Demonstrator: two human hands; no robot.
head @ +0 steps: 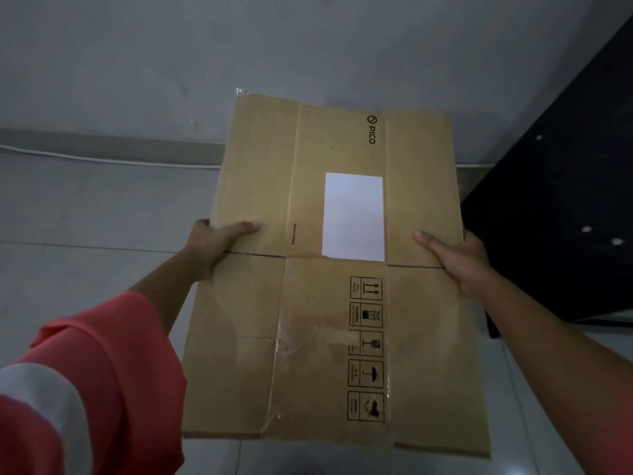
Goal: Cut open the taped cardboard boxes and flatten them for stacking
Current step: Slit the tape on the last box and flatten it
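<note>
Flattened box (pixel 339 269) – left hand (pixel 219 241), right hand (pixel 455 258) gripping side edges.

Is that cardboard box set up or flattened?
Flattened: the cardboard box forms one flat sheet with its flaps spread, gripped at its side edges by the left hand and right hand.

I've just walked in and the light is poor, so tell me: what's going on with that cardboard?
A person holds a cardboard box out in front of them in both hands. The left hand grips its left edge and the right hand its right edge, thumbs on top. The box is already flattened, with a white label and wrinkled clear tape on the upper face. It is held above a tiled floor near a wall. No stack is in view.
</note>
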